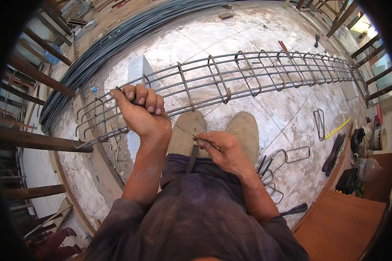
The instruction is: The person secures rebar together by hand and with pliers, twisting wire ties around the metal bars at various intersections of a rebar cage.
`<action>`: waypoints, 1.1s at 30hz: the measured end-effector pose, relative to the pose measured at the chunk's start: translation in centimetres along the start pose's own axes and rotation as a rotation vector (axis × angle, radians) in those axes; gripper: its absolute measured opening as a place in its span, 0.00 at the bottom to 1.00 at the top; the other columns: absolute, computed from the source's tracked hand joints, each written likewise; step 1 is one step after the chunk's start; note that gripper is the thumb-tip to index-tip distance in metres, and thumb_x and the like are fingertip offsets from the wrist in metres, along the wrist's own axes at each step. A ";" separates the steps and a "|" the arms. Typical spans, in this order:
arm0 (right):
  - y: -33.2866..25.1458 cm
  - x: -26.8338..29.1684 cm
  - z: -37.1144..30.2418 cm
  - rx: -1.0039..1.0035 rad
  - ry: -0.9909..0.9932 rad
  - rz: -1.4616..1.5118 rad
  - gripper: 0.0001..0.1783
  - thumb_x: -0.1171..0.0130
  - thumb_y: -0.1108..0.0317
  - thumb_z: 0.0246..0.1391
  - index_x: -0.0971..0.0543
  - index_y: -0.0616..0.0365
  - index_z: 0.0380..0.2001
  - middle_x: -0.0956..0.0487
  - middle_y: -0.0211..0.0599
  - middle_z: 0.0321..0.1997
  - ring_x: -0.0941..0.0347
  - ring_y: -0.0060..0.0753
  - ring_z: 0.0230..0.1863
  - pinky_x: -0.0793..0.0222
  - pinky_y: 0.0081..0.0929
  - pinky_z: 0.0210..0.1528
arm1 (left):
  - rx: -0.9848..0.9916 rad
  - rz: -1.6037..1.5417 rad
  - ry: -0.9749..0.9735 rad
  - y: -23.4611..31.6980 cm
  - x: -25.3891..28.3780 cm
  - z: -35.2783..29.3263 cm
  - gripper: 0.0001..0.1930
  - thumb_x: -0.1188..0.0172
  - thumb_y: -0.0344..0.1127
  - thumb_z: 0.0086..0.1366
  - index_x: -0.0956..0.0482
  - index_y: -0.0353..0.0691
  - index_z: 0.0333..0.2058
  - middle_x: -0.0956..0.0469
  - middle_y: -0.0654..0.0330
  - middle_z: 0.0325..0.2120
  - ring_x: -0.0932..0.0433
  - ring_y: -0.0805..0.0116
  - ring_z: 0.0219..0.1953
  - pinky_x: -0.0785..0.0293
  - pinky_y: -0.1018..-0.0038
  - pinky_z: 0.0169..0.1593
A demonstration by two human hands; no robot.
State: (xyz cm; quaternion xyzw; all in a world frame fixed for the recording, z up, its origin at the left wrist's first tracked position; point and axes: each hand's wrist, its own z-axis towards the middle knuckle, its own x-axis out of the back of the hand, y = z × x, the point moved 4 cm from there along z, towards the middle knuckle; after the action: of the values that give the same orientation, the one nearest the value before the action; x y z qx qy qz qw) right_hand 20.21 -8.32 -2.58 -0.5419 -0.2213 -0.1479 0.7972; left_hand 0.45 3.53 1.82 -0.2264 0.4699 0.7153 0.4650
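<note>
One cage [220, 80] crosses over a white block [138, 67]. Left hand [143, 106] is curled closed over its left part, contents unclear; right hand [220, 150] pinches thin wire [184, 128] between fingertips.

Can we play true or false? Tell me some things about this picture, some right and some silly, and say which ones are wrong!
1. The right hand pinches thin wire. True.
2. The left hand is spread flat. False: the left hand is curled.
3. The metal cage is round like a ball. False: the metal cage is long and narrow.
4. A bundle of dark rods lies beyond the cage. True.
5. The stick at the right is blue. False: the stick is yellow.
</note>
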 end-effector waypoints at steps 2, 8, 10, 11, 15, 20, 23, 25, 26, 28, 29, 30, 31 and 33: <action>0.0 -0.8 -0.3 -0.106 -0.142 0.325 0.11 0.39 0.74 0.63 0.16 0.62 0.47 0.14 0.48 0.39 0.16 0.46 0.38 0.23 0.40 0.39 | -0.008 0.083 0.104 1.5 0.9 -1.6 0.20 0.60 0.55 0.82 0.35 0.50 0.32 0.34 0.69 0.26 0.32 0.76 0.28 0.29 0.74 0.34; 1.2 0.5 2.0 -0.199 -0.369 0.238 0.11 0.39 0.69 0.64 0.15 0.62 0.46 0.17 0.46 0.29 0.18 0.35 0.29 0.26 0.33 0.31 | 1.178 1.130 0.258 6.5 3.5 -7.9 0.27 0.50 0.62 0.76 0.19 0.43 0.49 0.18 0.58 0.40 0.21 0.70 0.39 0.26 0.70 0.43; 1.5 -0.2 2.8 -0.108 -0.441 0.112 0.11 0.39 0.68 0.64 0.15 0.61 0.45 0.16 0.47 0.29 0.18 0.42 0.30 0.25 0.37 0.33 | 1.483 1.233 0.023 7.5 1.3 -8.4 0.26 0.48 0.60 0.75 0.18 0.42 0.49 0.17 0.56 0.40 0.20 0.68 0.40 0.25 0.70 0.44; 1.5 -0.6 3.1 -0.018 -0.508 -0.024 0.11 0.38 0.66 0.63 0.15 0.59 0.45 0.16 0.49 0.30 0.18 0.49 0.31 0.25 0.40 0.35 | 1.775 1.308 -0.249 7.8 0.1 -8.9 0.25 0.45 0.58 0.75 0.16 0.41 0.50 0.16 0.55 0.39 0.20 0.67 0.40 0.25 0.69 0.44; -0.7 -0.9 5.7 0.014 -0.714 0.024 0.11 0.38 0.65 0.62 0.15 0.57 0.43 0.16 0.50 0.32 0.20 0.58 0.34 0.25 0.46 0.38 | 0.410 1.737 -0.504 5.5 -5.9 -5.3 0.21 0.43 0.53 0.74 0.16 0.40 0.48 0.16 0.54 0.32 0.18 0.65 0.35 0.25 0.67 0.42; 1.2 0.4 7.6 0.095 -0.734 0.397 0.24 0.37 0.61 0.64 0.23 0.58 0.61 0.17 0.52 0.53 0.20 0.50 0.54 0.26 0.40 0.56 | 1.116 1.246 -0.040 2.8 -0.4 -8.7 0.19 0.46 0.48 0.78 0.18 0.37 0.41 0.24 0.63 0.23 0.26 0.70 0.26 0.31 0.72 0.34; 10.2 3.8 11.8 -0.202 -0.182 0.800 0.44 0.47 0.39 0.68 0.42 0.58 0.74 0.32 0.49 0.71 0.35 0.44 0.70 0.38 0.43 0.72 | 1.074 1.097 0.220 3.3 2.5 -10.1 0.20 0.48 0.48 0.79 0.21 0.37 0.35 0.32 0.70 0.20 0.37 0.79 0.23 0.42 0.77 0.28; 21.2 6.8 13.5 -0.388 0.527 1.169 0.49 0.53 0.34 0.69 0.46 0.67 0.73 0.36 0.57 0.70 0.39 0.46 0.72 0.43 0.45 0.75 | 1.015 1.044 0.337 3.1 3.7 -10.2 0.21 0.48 0.48 0.79 0.23 0.38 0.32 0.36 0.73 0.20 0.42 0.83 0.22 0.47 0.79 0.25; 25.9 7.4 13.5 -0.472 0.708 1.153 0.52 0.54 0.31 0.68 0.47 0.69 0.73 0.38 0.58 0.70 0.40 0.47 0.73 0.44 0.44 0.76 | 1.008 1.034 0.380 2.9 4.1 -10.1 0.20 0.48 0.48 0.79 0.23 0.39 0.31 0.37 0.73 0.19 0.43 0.84 0.21 0.49 0.80 0.25; 31.4 5.5 12.8 -0.618 0.919 1.092 0.56 0.55 0.27 0.65 0.48 0.71 0.72 0.39 0.58 0.70 0.42 0.49 0.73 0.45 0.42 0.76 | 1.009 1.022 0.420 1.9 5.0 -9.9 0.20 0.48 0.48 0.79 0.24 0.40 0.31 0.38 0.74 0.19 0.45 0.84 0.21 0.50 0.80 0.25; 31.7 3.0 13.4 -0.680 0.947 1.053 0.58 0.54 0.25 0.64 0.49 0.73 0.71 0.40 0.58 0.70 0.41 0.50 0.73 0.44 0.41 0.75 | 0.999 1.017 0.405 1.4 5.1 -9.7 0.20 0.48 0.48 0.79 0.24 0.40 0.31 0.38 0.74 0.19 0.44 0.84 0.21 0.50 0.80 0.25; 29.6 -0.5 14.1 -0.715 0.833 1.023 0.59 0.55 0.24 0.63 0.51 0.71 0.72 0.41 0.59 0.70 0.40 0.53 0.72 0.44 0.41 0.74 | 0.984 1.018 0.409 1.4 5.2 -9.9 0.20 0.48 0.49 0.79 0.24 0.40 0.32 0.38 0.74 0.19 0.44 0.84 0.21 0.50 0.80 0.25; 29.2 -1.5 14.5 -0.680 0.737 0.966 0.59 0.53 0.24 0.62 0.54 0.65 0.74 0.41 0.60 0.70 0.37 0.54 0.69 0.42 0.43 0.72 | 0.984 1.018 0.417 1.4 5.0 -9.9 0.20 0.48 0.49 0.79 0.24 0.40 0.32 0.38 0.74 0.19 0.44 0.84 0.21 0.50 0.80 0.25; 30.4 -0.5 14.5 -0.777 0.806 1.185 0.57 0.54 0.24 0.62 0.52 0.64 0.73 0.39 0.59 0.67 0.33 0.53 0.65 0.40 0.44 0.70 | 0.972 1.026 0.423 1.2 4.7 -9.6 0.20 0.48 0.49 0.79 0.24 0.40 0.32 0.38 0.74 0.19 0.44 0.84 0.22 0.50 0.81 0.26</action>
State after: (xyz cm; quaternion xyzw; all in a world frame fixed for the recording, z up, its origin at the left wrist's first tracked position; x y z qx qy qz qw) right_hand 31.50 16.36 -22.55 -0.7120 0.4729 0.0485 0.5168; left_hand -3.90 -2.96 -5.60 0.1203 0.8602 0.4951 0.0194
